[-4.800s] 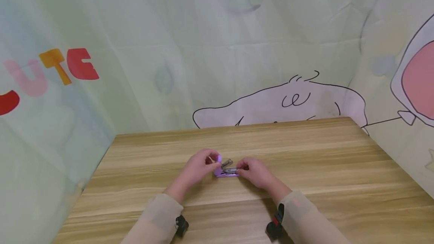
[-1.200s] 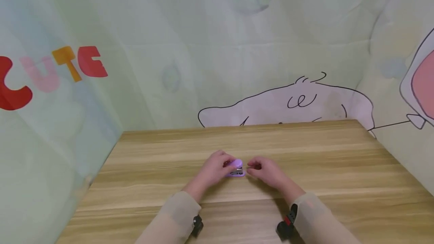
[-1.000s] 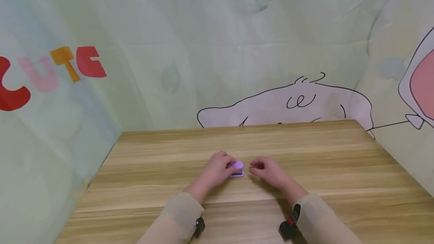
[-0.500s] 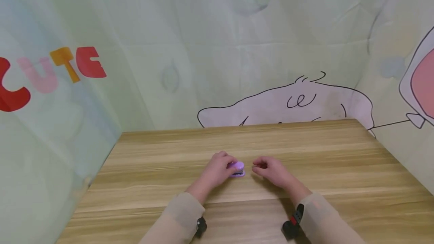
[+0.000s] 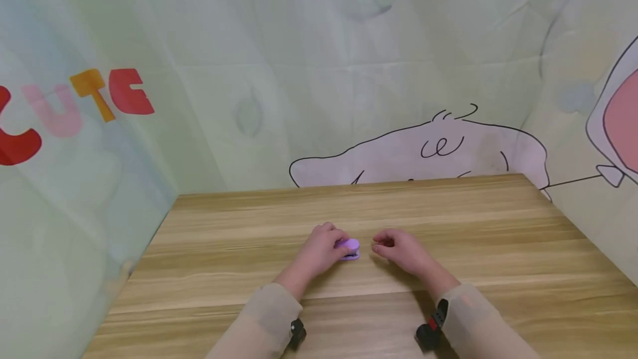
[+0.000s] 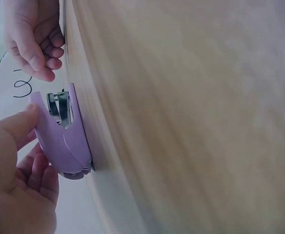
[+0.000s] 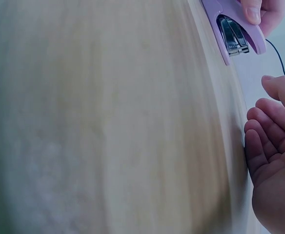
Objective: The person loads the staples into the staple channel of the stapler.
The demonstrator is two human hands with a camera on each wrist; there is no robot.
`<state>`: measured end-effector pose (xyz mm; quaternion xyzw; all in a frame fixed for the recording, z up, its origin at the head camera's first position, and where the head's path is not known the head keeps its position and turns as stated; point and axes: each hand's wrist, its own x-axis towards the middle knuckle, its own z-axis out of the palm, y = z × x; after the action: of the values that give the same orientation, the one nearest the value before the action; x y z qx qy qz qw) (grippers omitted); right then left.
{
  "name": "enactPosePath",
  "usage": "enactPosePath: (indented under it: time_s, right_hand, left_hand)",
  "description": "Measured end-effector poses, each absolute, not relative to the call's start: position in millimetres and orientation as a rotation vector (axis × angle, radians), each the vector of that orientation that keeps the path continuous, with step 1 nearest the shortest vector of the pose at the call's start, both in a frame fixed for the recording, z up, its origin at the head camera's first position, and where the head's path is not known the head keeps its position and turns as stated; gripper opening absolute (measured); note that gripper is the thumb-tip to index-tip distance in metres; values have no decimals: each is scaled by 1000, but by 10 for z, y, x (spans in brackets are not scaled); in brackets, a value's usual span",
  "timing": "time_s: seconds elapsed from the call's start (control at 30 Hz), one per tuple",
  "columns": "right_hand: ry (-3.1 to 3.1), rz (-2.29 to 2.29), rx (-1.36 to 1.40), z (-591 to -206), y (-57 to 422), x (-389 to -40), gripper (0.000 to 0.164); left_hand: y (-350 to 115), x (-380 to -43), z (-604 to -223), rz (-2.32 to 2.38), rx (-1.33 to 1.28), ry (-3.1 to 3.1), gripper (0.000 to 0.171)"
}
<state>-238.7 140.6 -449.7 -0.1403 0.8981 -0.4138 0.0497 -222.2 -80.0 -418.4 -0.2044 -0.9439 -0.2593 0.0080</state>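
A small purple stapler point(image 5: 351, 246) sits on the wooden table, its front end towards the right. My left hand point(image 5: 318, 251) grips it from the rear, with the thumb on the near side and the fingers over the top and far side. In the left wrist view the stapler's purple body point(image 6: 62, 139) is folded over, and its metal magazine point(image 6: 60, 108) shows between the top arm and the base. Just right of the stapler, apart from it, my right hand point(image 5: 402, 249) hovers with its fingers loosely curled and nothing in them, as the right wrist view also shows.
The wood-grain table point(image 5: 239, 220) stretches out around both hands. Behind it hangs a pale printed curtain point(image 5: 224, 60) with coloured letters and a cartoon outline. A black wrist camera point(image 5: 297, 334) is strapped over each light sleeve.
Earlier the stapler's top was swung up, with both hands at it. Its top has since come down over the magazine under my left hand, and my right hand has drawn away to the right.
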Motion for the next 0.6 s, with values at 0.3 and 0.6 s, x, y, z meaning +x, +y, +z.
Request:
enactPosePath:
  time_s: [0.3,0.6]
  right_hand:
    - [2730,-1270,-403,-4496,1474,-2393,24]
    - [2728,-1260,-383,-4459,1494,-2378,24]
  left_hand:
    - [-812,-2227,-4208,-916,-617,-2957,26]
    - [-859,-2241,-4227,-985,-605,-2938,29]
